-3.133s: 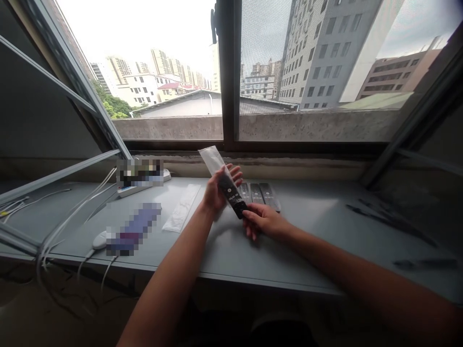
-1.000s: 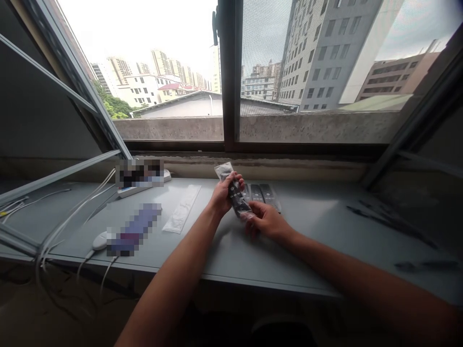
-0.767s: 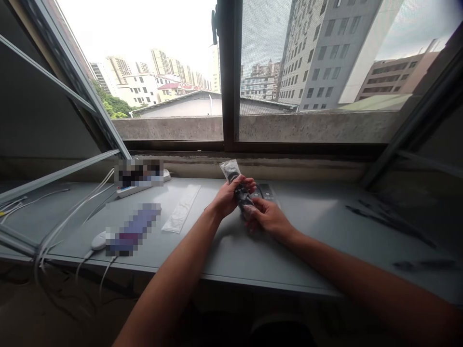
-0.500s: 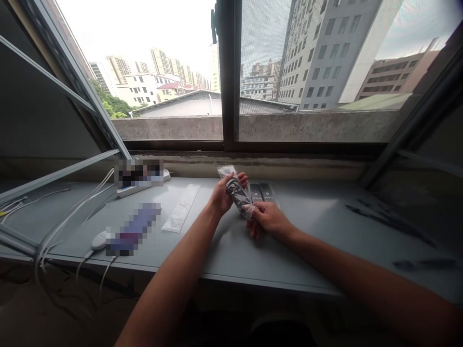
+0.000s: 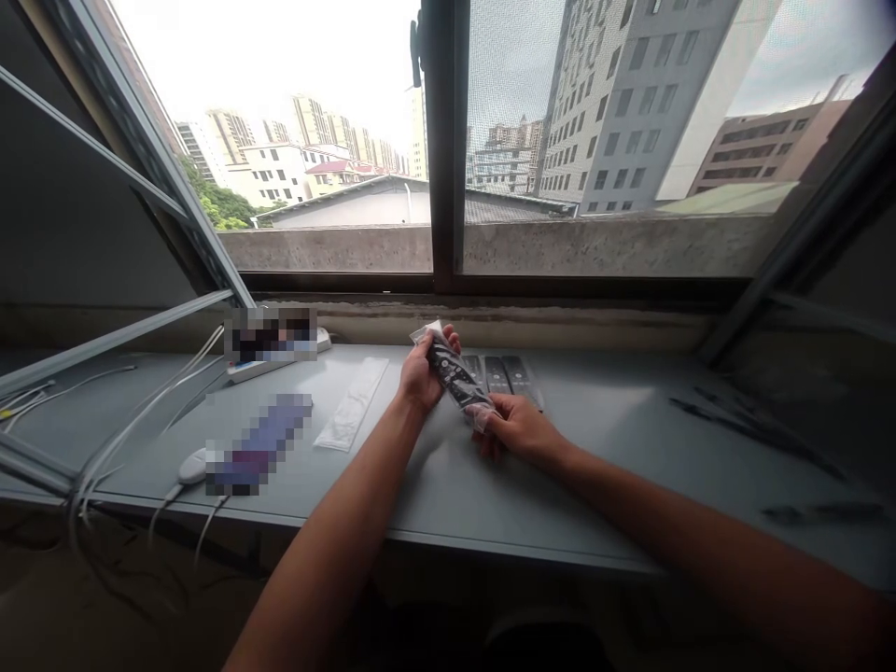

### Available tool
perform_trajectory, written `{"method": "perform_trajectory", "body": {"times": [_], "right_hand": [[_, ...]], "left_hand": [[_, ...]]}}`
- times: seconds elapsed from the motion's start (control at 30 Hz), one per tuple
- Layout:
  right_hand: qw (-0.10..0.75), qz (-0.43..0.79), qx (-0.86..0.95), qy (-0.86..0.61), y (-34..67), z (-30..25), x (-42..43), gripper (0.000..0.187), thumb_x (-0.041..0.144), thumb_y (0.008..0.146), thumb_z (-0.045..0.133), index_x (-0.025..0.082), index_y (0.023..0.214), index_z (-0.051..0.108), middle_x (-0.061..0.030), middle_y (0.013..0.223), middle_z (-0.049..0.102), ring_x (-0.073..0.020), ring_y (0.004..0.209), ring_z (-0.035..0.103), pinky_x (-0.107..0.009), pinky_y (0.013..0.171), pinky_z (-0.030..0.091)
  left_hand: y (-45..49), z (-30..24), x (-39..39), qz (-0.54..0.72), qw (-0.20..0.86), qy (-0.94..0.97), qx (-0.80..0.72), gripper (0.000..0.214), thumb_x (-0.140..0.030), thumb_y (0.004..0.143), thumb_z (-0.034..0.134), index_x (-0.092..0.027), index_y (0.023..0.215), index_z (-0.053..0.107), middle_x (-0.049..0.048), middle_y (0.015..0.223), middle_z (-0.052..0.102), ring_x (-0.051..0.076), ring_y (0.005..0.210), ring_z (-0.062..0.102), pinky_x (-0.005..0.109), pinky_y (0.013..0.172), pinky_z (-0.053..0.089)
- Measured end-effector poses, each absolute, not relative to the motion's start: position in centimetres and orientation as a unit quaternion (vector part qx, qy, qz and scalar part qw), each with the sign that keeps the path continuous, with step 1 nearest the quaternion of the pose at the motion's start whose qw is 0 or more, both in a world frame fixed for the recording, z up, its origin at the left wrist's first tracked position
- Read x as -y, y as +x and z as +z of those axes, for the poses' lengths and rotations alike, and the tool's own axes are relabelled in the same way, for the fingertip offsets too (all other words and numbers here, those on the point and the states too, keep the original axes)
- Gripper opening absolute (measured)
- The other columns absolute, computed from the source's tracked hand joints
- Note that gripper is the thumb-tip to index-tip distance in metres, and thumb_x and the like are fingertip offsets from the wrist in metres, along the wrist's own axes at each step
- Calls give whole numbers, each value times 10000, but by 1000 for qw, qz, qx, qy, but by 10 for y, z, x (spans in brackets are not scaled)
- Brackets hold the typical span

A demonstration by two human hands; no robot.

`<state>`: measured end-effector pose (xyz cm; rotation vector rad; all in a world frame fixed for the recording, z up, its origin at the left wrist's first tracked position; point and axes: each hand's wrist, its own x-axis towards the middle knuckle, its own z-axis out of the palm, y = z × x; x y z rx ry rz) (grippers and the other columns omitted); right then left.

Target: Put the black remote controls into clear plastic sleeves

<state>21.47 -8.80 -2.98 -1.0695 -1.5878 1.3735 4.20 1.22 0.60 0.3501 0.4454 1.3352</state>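
Observation:
A black remote control inside a clear plastic bag [image 5: 455, 375] is held above the grey desk [image 5: 448, 476] between both hands. My left hand [image 5: 420, 373] is closed round its upper end, where the bag's top is crumpled. My right hand [image 5: 516, 431] pinches the lower end of the bagged remote. Just behind the hands, several more black remotes [image 5: 505, 373] lie side by side on the desk.
An empty clear bag [image 5: 352, 403] lies flat left of the hands. Further left are a blurred purple object [image 5: 258, 442], a white mouse [image 5: 191, 464], white cables [image 5: 119, 439] and a power strip [image 5: 270, 350]. An open window frame [image 5: 105, 317] juts over the desk's left side.
Three seconds ago the remote stuck halfway out of the long bag. It now sits fully inside, the bag's top is folded down, and both hands have turned and lowered it slightly.

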Motion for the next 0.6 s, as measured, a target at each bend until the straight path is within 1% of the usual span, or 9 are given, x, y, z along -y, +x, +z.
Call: {"method": "perform_trajectory", "body": {"times": [0.1,0.2,0.33,0.4,0.47,0.6], "right_hand": [[394,539,617,-418,214,-29,89,505,682,916,777,193,911,647,-42,782,770,-174,510,709,-263,432,543],[413,547,599,-413,213,-28,88,565,745,878,784,201,892,632,-46,810,776,-177,526,715,-275,436,560],[420,551,594,-409,213,-29,86,581,764,883,772,194,889,660,-50,788,779,-177,542,722,-277,466,578],[420,554,588,-414,214,-31,84,588,767,895,754,184,874,680,-49,725,766,-170,510,704,-269,460,561],[423,556,580,-419,216,-32,84,594,762,903,741,171,860,701,-55,690,760,-165,493,693,-258,449,540],[427,555,581,-414,217,-32,84,569,714,907,755,148,856,733,-77,703,777,-162,501,697,-248,457,527]], "left_hand": [[49,2,-6,576,763,207,-206,207,-254,1119,575,-129,1180,728,114,1053,802,151,847,775,280,889,638],[57,-4,-1,539,772,265,-206,186,-256,1106,601,-135,1165,729,135,1110,809,193,919,800,343,962,642],[59,-6,1,522,774,293,-206,177,-257,1086,624,-146,1160,739,143,1148,818,236,1000,816,406,1042,630],[56,-4,-1,529,776,273,-211,207,-252,1091,592,-135,1166,745,144,1126,824,250,1032,818,411,1058,625],[51,-1,-4,540,775,246,-217,275,-267,1098,556,-116,1221,750,158,1115,828,262,1070,814,405,1065,619],[45,2,-9,575,755,220,-225,392,-297,1118,510,-85,1371,721,189,1203,819,244,1091,809,358,1061,613]]}}
